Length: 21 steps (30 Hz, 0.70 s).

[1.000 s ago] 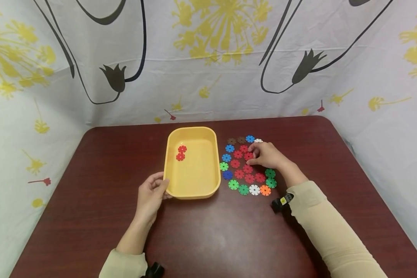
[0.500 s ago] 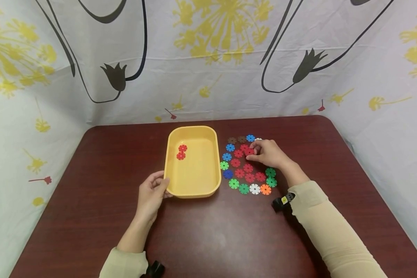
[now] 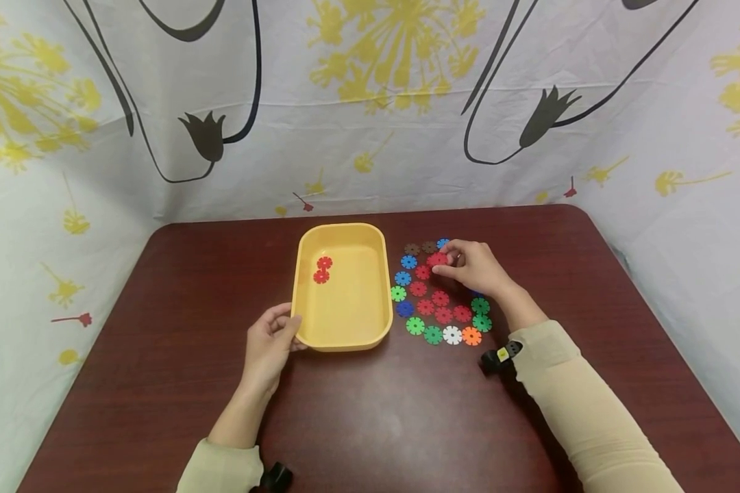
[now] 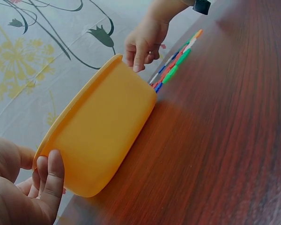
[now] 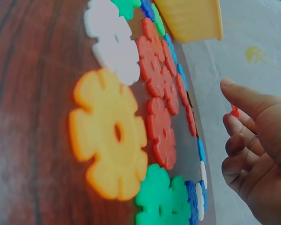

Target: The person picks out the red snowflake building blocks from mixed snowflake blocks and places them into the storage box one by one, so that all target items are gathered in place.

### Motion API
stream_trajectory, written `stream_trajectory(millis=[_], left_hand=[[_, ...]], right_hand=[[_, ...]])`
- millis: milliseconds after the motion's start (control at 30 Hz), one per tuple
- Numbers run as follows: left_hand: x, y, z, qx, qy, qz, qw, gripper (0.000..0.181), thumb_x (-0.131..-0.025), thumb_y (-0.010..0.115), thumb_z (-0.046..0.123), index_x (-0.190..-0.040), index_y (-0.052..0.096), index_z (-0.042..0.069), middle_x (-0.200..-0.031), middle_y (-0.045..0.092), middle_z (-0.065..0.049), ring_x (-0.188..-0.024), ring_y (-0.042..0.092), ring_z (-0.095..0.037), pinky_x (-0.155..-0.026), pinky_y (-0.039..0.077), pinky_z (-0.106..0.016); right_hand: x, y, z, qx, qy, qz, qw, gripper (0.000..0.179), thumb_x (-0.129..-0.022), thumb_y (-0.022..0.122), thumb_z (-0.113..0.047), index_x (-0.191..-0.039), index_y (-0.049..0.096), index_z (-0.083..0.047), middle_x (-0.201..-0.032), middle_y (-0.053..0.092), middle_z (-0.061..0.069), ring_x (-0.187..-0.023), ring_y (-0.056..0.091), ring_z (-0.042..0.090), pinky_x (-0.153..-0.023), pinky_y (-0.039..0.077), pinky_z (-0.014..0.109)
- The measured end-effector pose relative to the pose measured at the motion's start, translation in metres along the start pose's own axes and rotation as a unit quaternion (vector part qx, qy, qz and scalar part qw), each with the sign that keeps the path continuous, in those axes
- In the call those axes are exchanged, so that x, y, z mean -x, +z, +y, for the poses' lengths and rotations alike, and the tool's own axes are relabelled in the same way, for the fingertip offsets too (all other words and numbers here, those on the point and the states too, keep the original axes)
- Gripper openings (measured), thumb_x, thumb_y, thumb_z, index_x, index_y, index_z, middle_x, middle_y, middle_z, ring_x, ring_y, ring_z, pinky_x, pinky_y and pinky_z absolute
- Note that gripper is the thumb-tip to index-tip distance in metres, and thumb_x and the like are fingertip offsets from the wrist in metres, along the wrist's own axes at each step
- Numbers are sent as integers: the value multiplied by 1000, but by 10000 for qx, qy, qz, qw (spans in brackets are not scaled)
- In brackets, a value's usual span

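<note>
A yellow tray (image 3: 344, 301) stands on the table, with two red flower-shaped discs (image 3: 321, 276) inside, near its left side. My left hand (image 3: 270, 346) grips the tray's near-left corner, thumb at the rim and fingers against the outer wall, as the left wrist view also shows. Right of the tray, my right hand (image 3: 477, 267) pinches a red plastic disc (image 5: 235, 111) between thumb and fingers, slightly above the table. Below it lie several red discs (image 3: 443, 315), ringed by discs of other colours. The hand covers part of the ring's upper right.
The ring includes a white disc (image 3: 452, 335), an orange disc (image 3: 471, 336), green discs (image 3: 433, 335), blue discs (image 3: 403, 279) and brown discs (image 3: 412, 249). All lie flat on the dark red table (image 3: 370, 424). A patterned cloth (image 3: 370, 150) hangs behind and at both sides.
My right hand has lifted a red disc from the group and shifted slightly up and left with it in the head view. The left hand and tray stay in place.
</note>
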<state>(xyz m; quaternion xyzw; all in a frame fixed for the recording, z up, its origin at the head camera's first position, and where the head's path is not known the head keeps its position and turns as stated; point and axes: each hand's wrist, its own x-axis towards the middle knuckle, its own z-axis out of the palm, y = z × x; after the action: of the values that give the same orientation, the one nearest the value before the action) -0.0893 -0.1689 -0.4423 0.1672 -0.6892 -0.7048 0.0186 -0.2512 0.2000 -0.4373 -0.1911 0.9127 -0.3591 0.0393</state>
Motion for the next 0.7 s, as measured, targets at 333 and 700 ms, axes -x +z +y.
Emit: stream_trajectory(millis=[333, 700], left_hand=[[-1, 0, 0, 34, 19, 38, 10000, 31, -99, 62, 4, -129, 58, -2, -91, 59, -18, -61, 61, -13, -58, 59, -25], [-2, 1, -2, 139, -29, 66, 9999, 30, -100, 62, 4, -129, 58, -1, -91, 59, -18, -61, 60, -13, -58, 59, -26]], right_hand=[[-7, 4, -11, -249, -189, 190, 9993, 37, -89, 80, -32, -112, 68, -5, -88, 62, 6, -72, 56, 22, -61, 48, 31], [-13, 11, -28, -417, -283, 103, 9987, 37, -89, 80, -31, -113, 69, -6, -90, 63, 7, -76, 58, 21, -63, 52, 28]])
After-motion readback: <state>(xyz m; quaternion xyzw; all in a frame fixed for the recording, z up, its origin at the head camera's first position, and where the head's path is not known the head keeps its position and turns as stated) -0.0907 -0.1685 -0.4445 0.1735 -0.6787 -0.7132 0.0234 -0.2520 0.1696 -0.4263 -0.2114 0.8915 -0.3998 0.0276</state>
